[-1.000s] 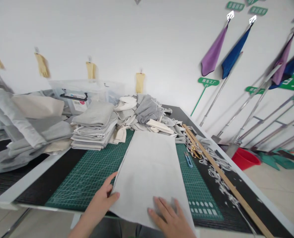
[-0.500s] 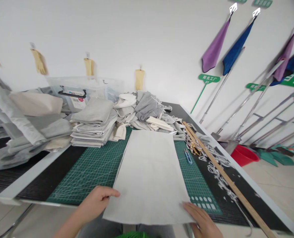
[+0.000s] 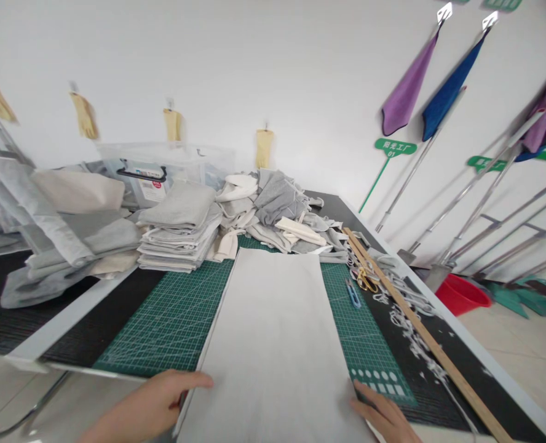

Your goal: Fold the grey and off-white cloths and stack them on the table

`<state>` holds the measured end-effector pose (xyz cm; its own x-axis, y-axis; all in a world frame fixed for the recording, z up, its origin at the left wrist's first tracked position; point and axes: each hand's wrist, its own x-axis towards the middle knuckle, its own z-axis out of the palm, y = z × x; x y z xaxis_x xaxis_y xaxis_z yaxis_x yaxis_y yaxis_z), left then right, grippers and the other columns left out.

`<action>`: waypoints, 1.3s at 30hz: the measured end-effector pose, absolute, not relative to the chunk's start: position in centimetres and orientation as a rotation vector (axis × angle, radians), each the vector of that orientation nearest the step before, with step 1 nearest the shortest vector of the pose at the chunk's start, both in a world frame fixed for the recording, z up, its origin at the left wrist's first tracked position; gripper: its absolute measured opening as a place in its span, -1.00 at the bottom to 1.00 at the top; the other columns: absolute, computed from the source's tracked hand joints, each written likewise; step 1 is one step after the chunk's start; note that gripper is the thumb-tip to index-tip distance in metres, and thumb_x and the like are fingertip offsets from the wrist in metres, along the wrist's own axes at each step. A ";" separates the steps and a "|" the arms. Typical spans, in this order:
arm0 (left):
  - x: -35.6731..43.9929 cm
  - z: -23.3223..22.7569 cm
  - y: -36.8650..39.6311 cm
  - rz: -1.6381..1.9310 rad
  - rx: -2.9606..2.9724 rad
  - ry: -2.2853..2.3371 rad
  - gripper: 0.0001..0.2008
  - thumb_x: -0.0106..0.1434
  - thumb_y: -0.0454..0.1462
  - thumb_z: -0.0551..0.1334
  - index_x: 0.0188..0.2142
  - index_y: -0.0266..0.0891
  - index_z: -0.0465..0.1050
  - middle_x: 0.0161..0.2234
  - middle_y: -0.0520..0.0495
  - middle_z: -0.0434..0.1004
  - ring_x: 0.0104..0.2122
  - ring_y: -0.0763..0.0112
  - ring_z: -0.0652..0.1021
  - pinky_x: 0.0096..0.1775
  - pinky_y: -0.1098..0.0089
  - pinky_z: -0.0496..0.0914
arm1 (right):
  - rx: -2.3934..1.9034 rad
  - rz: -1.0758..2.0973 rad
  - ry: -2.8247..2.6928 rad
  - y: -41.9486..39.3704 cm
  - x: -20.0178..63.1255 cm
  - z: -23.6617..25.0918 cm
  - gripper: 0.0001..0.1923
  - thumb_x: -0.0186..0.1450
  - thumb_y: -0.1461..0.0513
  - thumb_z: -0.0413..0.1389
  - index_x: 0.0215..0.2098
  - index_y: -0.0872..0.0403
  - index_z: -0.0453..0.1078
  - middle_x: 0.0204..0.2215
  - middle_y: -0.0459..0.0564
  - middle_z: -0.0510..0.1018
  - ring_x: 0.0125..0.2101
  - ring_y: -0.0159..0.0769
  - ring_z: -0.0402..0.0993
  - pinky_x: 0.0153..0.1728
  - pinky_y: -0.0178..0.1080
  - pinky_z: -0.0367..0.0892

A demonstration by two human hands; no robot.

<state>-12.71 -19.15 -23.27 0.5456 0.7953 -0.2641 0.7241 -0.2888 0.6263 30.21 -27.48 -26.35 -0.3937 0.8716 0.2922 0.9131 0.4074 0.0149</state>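
Note:
A long pale grey sheet of fabric (image 3: 275, 332) lies flat on the green cutting mat (image 3: 171, 320) and hangs over the table's near edge. My left hand (image 3: 155, 406) grips its near left corner, thumb on top. At the near right corner my right hand (image 3: 383, 415) pinches the sheet's edge. Both hands sit at the table's front edge, level with each other.
Folded grey cloth stack (image 3: 181, 237) and a loose fabric heap (image 3: 277, 209) lie behind the mat. Blue snips (image 3: 353, 294), yellow-handled scissors (image 3: 367, 282), a long wooden ruler (image 3: 420, 335) and fabric trimmings lie on the right. A clear storage box (image 3: 162, 169) stands at the back. A red bucket (image 3: 462, 295) sits on the floor.
Both hands slid off the sheet's top to its near corners and took hold. The sheet has been drawn toward me, farther over the table edge.

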 end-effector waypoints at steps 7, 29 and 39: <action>-12.1 -24.8 -18.5 0.363 2.611 1.350 -0.49 -0.01 -0.52 -0.06 -0.16 0.02 0.30 -0.36 0.03 0.36 -0.35 0.45 0.38 -0.33 0.50 0.28 | -1.754 -0.533 -2.300 -26.7 30.1 -26.7 -0.42 -0.03 0.35 -0.04 -0.03 -0.15 0.17 -0.02 -0.10 0.25 -0.15 -0.16 0.29 -0.25 -0.18 0.27; -9.5 -25.4 -5.9 0.253 2.637 0.898 -0.66 0.13 -0.19 0.03 -0.06 0.07 0.20 0.06 0.07 0.07 0.06 0.32 0.08 0.02 0.19 -0.04 | -1.572 0.254 -2.355 -15.8 28.8 -24.6 -0.57 0.09 0.11 -0.02 -0.05 -0.08 0.20 0.01 -0.04 0.19 0.01 -0.16 0.06 -0.06 -0.05 0.04; -9.5 -26.6 -4.7 0.280 2.520 0.957 -0.64 0.15 -0.18 0.00 -0.02 0.08 0.12 0.03 0.11 0.14 0.04 0.41 0.14 0.02 0.27 -0.05 | -1.565 0.382 -2.216 -14.7 29.2 -26.0 -0.63 0.09 0.17 -0.02 -0.10 -0.06 0.27 -0.07 -0.05 0.32 -0.03 -0.21 0.14 -0.07 -0.09 0.06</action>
